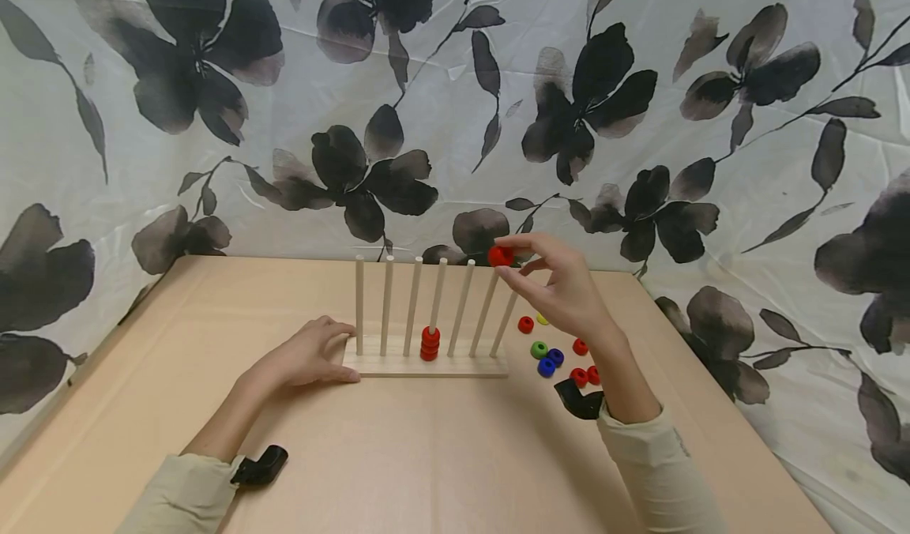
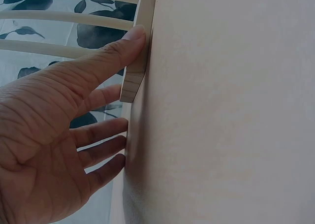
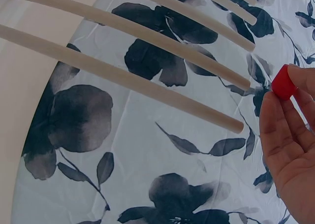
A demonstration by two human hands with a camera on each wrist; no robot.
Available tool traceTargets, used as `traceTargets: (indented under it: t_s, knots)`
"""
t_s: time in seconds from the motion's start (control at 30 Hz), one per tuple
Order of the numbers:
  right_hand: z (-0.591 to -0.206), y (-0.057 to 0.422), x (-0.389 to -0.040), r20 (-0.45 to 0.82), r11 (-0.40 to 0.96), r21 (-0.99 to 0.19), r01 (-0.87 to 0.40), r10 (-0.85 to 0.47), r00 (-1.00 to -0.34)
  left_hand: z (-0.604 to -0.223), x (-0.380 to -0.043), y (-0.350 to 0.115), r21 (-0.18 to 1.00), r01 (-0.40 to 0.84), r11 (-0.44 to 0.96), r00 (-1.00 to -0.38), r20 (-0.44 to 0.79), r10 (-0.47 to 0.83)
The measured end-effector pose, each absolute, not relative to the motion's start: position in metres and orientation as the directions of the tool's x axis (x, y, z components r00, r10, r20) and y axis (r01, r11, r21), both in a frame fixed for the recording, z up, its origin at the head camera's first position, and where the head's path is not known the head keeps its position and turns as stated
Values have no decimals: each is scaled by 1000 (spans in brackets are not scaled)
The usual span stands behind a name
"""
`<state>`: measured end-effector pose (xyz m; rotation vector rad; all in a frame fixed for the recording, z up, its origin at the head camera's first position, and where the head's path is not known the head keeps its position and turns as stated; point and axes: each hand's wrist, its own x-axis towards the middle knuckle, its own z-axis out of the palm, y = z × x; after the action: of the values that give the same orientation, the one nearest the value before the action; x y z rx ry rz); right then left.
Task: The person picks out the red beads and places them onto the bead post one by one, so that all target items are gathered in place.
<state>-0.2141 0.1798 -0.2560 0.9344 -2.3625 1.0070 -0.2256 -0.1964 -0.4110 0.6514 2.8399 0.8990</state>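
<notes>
A wooden peg rack (image 1: 469, 366) with a row of upright pegs stands on the table. Several red beads (image 1: 430, 344) are stacked on its middle peg. My left hand (image 1: 306, 352) grips the left end of the base, thumb along the front edge and index finger behind; in the left wrist view the other fingers (image 2: 106, 152) extend past the base end (image 2: 132, 86). Up near the tops of the right-hand pegs, my right hand (image 1: 562, 281) pinches a red bead (image 1: 501, 256) between thumb and fingertips. The right wrist view shows this bead (image 3: 284, 83) just beyond the peg tips (image 3: 236, 125).
Loose beads lie on the table right of the rack: several red ones (image 1: 525, 325), blue ones (image 1: 546, 367), a green one (image 1: 539, 350) and a partly hidden yellow one (image 1: 543, 319). A flower-printed cloth (image 1: 455, 107) hangs behind the table (image 1: 398, 455).
</notes>
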Motion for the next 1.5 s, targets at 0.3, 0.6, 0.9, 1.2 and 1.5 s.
traceTargets:
  t_s: [0.3,0.6,0.9,1.2,1.5]
  knots:
    - [-256,166,-216,561,520,-492,-699,-424,-711,-410,-225,-197,569,370,734,-906,44,422]
    - [-258,156,-219,559,473,-514,-716,-448,-698,-411,-226,-197,567,374,734,-904,45,426]
    - [-262,144,-224,564,455,-505,-733,-470,-679,-413,-227,-197,564,374,736,-904,42,426]
    - [-264,133,-228,552,482,-467,-741,-496,-670,-412,-226,-197,565,377,734,-901,42,431]
    - [-263,127,-230,528,479,-466,-744,-524,-668,-412,-226,-197,555,395,732,-897,60,438]
